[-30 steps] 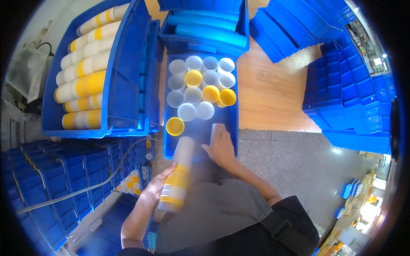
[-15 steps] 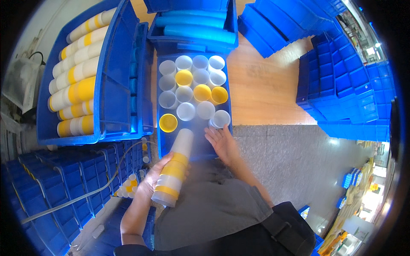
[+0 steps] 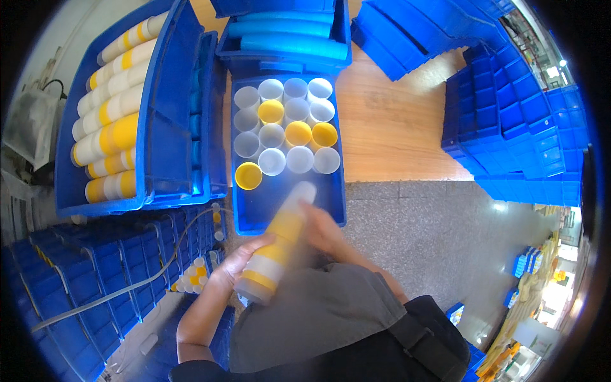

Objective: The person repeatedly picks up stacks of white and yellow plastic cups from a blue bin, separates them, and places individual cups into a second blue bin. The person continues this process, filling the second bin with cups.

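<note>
A long nested stack of yellow and translucent white cups (image 3: 278,245) slants up and to the right in front of my body. My left hand (image 3: 242,260) is closed around its lower part. Against the upper end of the stack is my right hand (image 3: 323,232). Its fingers are blurred and partly behind the white cup, so their grip cannot be made out. Just beyond, a shallow blue tray (image 3: 331,204) holds rows of cups standing mouth up, mostly white (image 3: 272,162) with several yellow ones. One yellow cup (image 3: 248,176) stands alone at the near left of these rows.
A large blue bin (image 3: 149,127) at left holds stacked white and yellow cups (image 3: 118,105) lying sideways. Behind the tray, another blue bin (image 3: 289,67) holds blue cup stacks. Blue crates (image 3: 503,127) stand at right, more (image 3: 70,274) at lower left. A wooden surface (image 3: 394,127) adjoins the tray.
My right hand has left the rightmost cup of the near row and come to the top of the stack. That cup now lines up with its row. The stack has shifted right and tilted more.
</note>
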Tool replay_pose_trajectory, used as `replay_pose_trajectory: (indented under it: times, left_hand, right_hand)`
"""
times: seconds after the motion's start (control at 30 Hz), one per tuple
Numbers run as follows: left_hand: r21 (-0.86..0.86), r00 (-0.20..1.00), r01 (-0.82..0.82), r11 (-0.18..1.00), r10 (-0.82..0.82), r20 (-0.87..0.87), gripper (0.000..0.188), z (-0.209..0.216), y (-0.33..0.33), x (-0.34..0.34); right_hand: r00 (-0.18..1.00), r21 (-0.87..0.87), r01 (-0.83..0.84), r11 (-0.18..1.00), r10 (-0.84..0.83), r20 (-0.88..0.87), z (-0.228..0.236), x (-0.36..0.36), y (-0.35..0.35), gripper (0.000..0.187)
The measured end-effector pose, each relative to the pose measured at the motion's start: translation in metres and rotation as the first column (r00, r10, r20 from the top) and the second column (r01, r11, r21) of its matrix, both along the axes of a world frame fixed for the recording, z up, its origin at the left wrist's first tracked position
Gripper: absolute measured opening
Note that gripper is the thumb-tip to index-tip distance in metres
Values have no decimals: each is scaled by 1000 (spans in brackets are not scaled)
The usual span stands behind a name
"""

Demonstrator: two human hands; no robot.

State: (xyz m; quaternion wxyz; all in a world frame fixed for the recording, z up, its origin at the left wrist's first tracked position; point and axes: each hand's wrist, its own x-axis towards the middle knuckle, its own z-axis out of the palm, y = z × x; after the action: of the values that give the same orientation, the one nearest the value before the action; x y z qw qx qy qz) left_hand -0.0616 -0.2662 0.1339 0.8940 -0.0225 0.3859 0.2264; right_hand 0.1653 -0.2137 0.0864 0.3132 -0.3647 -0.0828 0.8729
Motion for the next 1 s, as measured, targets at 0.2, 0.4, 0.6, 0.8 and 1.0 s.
replay_pose_trajectory:
  times: [0.2,0.4,0.6,0.8,1.0]
  left_hand:
    - [-59,996,-90,994,90,-11,70,18,-9,-1]
    - [-99,983,-179,979,183,32,66,21,-13,-9]
    - [-65,972,-230,971,233,41,66,24,-28,-15]
    - [-24,985,-158,987,156,-78,72,38,-33,-30]
    - [296,879,-465,835,475,41,99,60,-40,-55]
  right_hand:
    - [991,-179,28,983,-51,-127,23,-3,3,56]
    - [968,318,-200,927,136,211,25,-28,1,45]
    - [774,529,-606,595,284,567,28,-39,5,53]
    - [958,165,-223,961,185,217,25,-57,10,51]
    - [980,130,-145,981,160,-117,32,-54,2,58]
